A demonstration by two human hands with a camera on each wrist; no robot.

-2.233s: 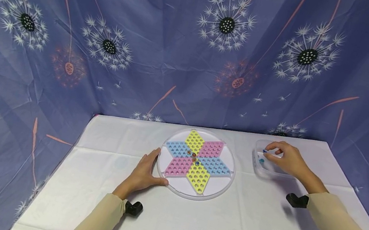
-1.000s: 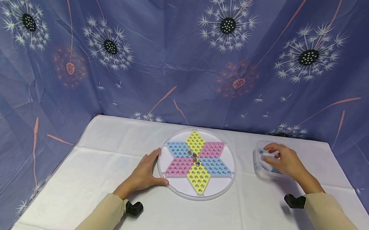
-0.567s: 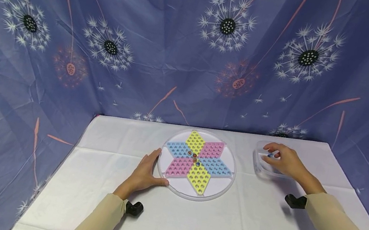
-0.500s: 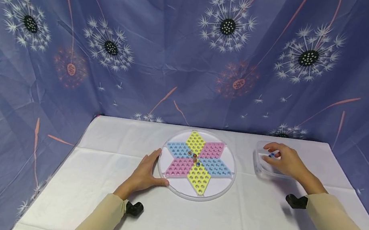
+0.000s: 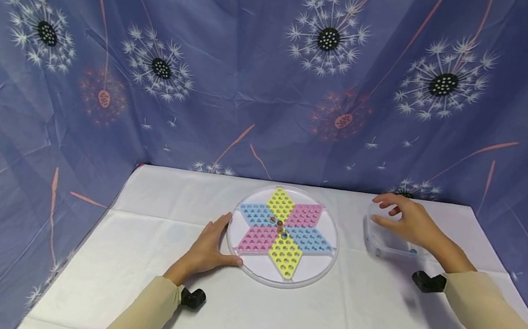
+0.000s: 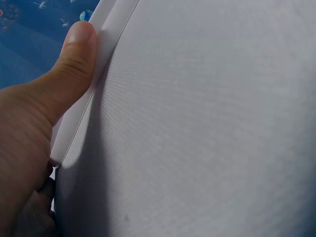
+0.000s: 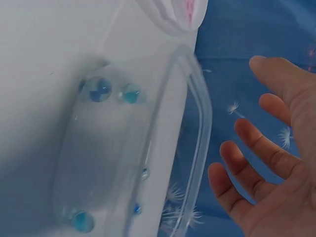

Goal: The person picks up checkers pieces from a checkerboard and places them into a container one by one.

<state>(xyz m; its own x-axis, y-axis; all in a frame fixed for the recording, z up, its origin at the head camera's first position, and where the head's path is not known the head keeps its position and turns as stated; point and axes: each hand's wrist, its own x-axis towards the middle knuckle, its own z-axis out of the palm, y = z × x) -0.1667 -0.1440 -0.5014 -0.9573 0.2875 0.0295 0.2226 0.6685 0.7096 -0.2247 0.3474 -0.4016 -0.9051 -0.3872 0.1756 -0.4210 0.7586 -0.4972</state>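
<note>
On the table (image 5: 217,319): a round Chinese checkers board (image 5: 312,267) lies flat, with a clear plastic tub (image 5: 385,253) to its right, well apart.
Board marbles (image 5: 284,235): a small cluster sits about the star's centre; whether each is seated in a hole is too small to tell.
Left hand (image 5: 204,250): fingers spread at the board's left rim, the thumb touching the rim nearer the person.
Right hand (image 5: 413,224): appears above the tub, fingers spread apart and holding nothing.
In the tub: a blue marble (image 7: 98,89) and a teal marble (image 7: 131,93) close together, a second teal marble (image 7: 83,221) well apart.
Risk at the tub: a knock from the right hand could slide or tip it, sending the loose marbles rolling.
Risk at the board: a shove from the left thumb could jolt it and unseat the central marbles.
</note>
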